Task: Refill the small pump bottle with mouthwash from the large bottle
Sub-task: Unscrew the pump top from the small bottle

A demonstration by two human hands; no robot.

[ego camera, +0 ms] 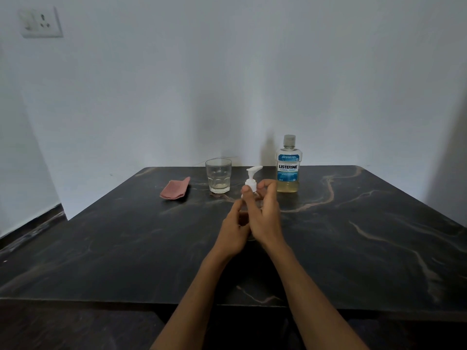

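Small pump bottle (250, 195) at table (353, 236) centre, body gripped by left hand (233, 229); collar pinched by right hand (262, 210). Body to be held steady, collar unscrewed. Large bottle (288, 165) capped behind.

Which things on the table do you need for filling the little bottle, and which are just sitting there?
Needed: small pump bottle, held in both hands; large mouthwash bottle, cap on.
Just sitting there: drinking glass; folded pink cloth.
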